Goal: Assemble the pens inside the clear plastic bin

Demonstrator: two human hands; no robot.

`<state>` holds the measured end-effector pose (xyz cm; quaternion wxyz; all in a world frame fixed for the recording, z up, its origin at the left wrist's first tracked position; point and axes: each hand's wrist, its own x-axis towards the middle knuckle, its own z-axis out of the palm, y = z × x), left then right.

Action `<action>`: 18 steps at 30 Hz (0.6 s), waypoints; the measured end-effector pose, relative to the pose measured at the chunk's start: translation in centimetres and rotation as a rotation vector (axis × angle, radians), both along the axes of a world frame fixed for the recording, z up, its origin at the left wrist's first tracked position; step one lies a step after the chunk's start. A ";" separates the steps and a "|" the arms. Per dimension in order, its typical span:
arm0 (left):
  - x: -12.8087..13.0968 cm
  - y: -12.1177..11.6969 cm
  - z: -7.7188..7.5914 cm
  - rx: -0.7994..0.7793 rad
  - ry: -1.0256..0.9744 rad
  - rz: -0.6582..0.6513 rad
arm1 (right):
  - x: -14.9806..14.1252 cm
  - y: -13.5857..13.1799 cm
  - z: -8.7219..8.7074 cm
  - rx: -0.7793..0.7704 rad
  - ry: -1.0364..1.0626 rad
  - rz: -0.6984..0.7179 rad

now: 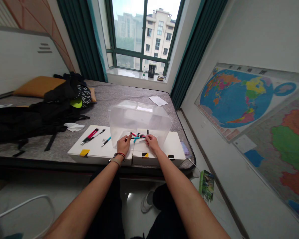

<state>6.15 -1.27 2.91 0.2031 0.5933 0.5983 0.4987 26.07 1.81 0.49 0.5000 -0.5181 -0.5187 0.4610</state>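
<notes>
My left hand [124, 145] is closed in a pinch at the front of a clear plastic box [139, 116]. Opposite it, my right hand [152, 143] also pinches. A thin dark pen [138, 138] spans the gap, with one end at each hand's fingertips. Around it lie several pens, among them a light-blue pen [136, 137] and a red pen [133, 134], partly overlapping. Left of the box, a red pen [91, 134], a black-and-white pen [97, 135] and a blue-and-black pen [106, 141] rest on a white box [77, 147].
The white boxes stand at the edge of a grey mattress [99, 113]. Black bags [37, 116] and a crumpled tissue [74, 127] lie to the left. White paper [158, 100] lies behind the clear box. A green printed box [206, 186] is low on the right.
</notes>
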 end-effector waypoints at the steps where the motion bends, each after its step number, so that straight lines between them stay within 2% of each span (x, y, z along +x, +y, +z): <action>1: 0.0 0.0 0.0 0.000 -0.003 -0.002 | 0.0 0.0 0.0 -0.009 0.014 -0.001; 9: -0.1 -0.1 -0.1 -0.032 -0.014 -0.021 | 0.0 -0.3 0.7 -0.047 0.072 -0.033; 18: 0.1 -0.3 0.3 -0.035 -0.055 -0.026 | -0.1 -0.1 0.4 -0.027 0.114 -0.083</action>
